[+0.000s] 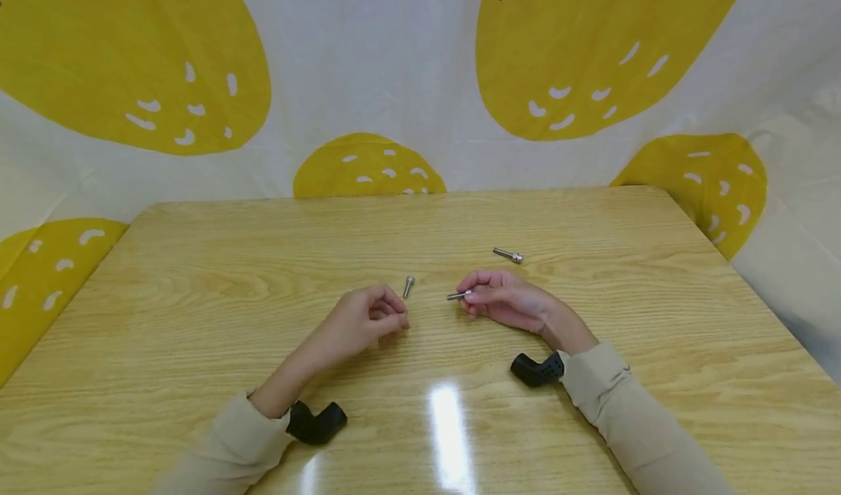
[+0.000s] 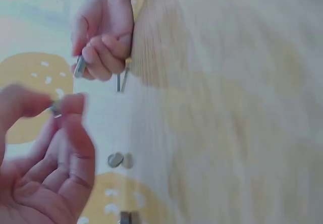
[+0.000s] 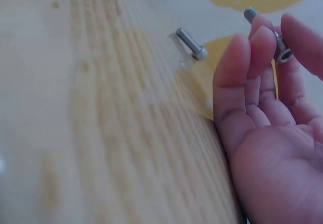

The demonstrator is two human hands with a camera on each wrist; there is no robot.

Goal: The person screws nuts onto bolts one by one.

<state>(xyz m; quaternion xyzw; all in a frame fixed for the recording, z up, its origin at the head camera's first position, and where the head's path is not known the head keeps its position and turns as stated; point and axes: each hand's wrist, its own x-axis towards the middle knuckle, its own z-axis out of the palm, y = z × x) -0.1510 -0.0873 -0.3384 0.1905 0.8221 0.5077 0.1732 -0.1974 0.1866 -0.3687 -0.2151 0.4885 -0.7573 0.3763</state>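
Observation:
My right hand [image 1: 506, 301] pinches a silver socket-head bolt [image 1: 455, 296] between thumb and fingers, its threaded end pointing left. In the right wrist view the hex recess of the bolt's head [image 3: 284, 57] shows by the thumb. Opposite it, the left hand [image 1: 368, 320] holds a small nut-like metal piece [image 2: 55, 108] between thumb and index finger, blurred in the left wrist view. A second bolt [image 1: 409, 287] lies on the table just beyond the left fingertips. Another bolt [image 1: 508, 255] rests beyond the right hand, with a thick head end.
The wooden table [image 1: 217, 261] reaches back to a white cloth [image 1: 368, 57] with yellow fruit shapes. Black curved wrist pieces [image 1: 318, 423] sit at both cuffs. A small metal piece [image 2: 125, 217] shows at the bottom of the left wrist view.

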